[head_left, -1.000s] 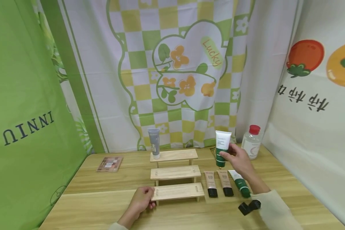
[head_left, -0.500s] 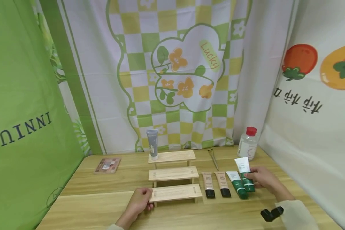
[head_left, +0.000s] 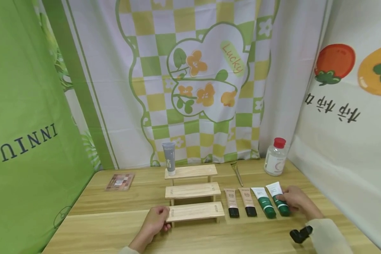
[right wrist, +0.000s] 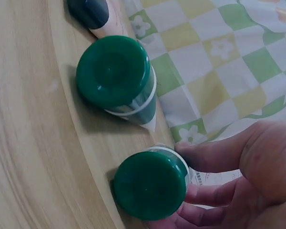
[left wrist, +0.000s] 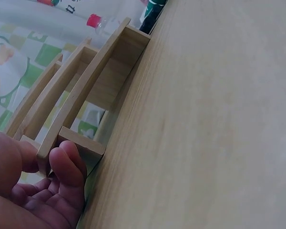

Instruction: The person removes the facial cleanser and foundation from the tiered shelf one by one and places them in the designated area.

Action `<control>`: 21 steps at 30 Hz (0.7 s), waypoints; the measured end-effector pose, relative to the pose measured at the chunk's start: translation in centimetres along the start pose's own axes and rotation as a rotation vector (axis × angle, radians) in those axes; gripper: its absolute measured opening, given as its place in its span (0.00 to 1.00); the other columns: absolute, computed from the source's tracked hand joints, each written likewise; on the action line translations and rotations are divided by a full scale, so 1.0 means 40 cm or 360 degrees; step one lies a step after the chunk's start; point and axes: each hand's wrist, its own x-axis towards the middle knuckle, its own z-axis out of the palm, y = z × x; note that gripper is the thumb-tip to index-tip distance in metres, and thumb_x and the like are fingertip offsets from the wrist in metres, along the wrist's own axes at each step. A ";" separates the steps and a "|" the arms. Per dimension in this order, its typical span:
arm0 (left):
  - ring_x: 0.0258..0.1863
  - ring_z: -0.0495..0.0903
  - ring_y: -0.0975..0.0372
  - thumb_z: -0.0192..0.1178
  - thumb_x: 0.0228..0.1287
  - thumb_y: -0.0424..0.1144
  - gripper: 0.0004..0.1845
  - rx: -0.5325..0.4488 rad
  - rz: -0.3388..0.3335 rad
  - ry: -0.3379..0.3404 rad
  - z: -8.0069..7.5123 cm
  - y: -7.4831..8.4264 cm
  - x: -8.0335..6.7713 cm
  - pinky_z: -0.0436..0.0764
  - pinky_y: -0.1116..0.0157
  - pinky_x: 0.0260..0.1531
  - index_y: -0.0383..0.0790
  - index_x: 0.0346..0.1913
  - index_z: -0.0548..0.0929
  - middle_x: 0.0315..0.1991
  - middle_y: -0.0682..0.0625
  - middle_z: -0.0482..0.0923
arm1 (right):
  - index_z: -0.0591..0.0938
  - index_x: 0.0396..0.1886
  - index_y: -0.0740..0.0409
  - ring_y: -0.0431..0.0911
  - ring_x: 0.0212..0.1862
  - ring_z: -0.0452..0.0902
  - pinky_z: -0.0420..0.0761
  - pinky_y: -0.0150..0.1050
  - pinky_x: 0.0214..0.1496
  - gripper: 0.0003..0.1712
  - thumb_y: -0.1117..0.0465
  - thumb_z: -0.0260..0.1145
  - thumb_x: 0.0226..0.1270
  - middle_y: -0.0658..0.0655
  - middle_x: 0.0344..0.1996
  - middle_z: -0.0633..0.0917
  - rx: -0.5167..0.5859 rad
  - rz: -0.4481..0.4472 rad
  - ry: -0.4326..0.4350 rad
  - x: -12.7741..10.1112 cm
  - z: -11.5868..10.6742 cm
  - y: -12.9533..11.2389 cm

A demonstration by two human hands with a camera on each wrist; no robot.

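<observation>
My left hand [head_left: 153, 221] pinches the left end of the front board of a three-step wooden stand [head_left: 195, 211]; the left wrist view shows thumb and fingers on the board's end [left wrist: 46, 155]. My right hand [head_left: 300, 201] holds a white tube with a green lower half [head_left: 274, 189], down at the table at the right end of a row. In the right wrist view, its green cap [right wrist: 150, 186] faces the camera, with thumb and fingers around the tube. A matching tube [head_left: 263, 201] lies beside it, then two beige BB tubes [head_left: 247, 201] with black caps.
A grey-blue tube [head_left: 169, 158] stands on the stand's top step. Behind the row lie a brush [head_left: 237, 174] and a clear bottle with a red cap [head_left: 275, 157]. A makeup palette [head_left: 120, 182] lies at the left. Curtains [head_left: 200, 84] enclose the table.
My right hand has brought the green-and-white tube down from the air to the right end of the row. The matching tube beside it has shifted slightly. My left hand stays on the stand.
</observation>
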 end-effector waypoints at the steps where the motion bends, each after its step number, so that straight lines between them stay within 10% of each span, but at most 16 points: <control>1: 0.14 0.76 0.65 0.49 0.73 0.40 0.22 0.0000 -0.0001 0.0002 0.000 0.000 0.000 0.75 0.71 0.15 0.20 0.52 0.77 0.18 0.48 0.77 | 0.76 0.25 0.64 0.41 0.20 0.68 0.69 0.32 0.20 0.11 0.62 0.64 0.63 0.51 0.18 0.72 -0.0020 -0.0002 -0.0002 0.000 -0.002 0.002; 21: 0.15 0.77 0.65 0.48 0.73 0.39 0.20 -0.0026 -0.0009 -0.0027 -0.004 -0.005 0.006 0.75 0.72 0.15 0.22 0.48 0.78 0.19 0.49 0.76 | 0.76 0.19 0.61 0.44 0.22 0.70 0.71 0.35 0.24 0.17 0.55 0.63 0.61 0.54 0.19 0.73 -0.0245 -0.0047 0.0117 -0.018 -0.013 0.010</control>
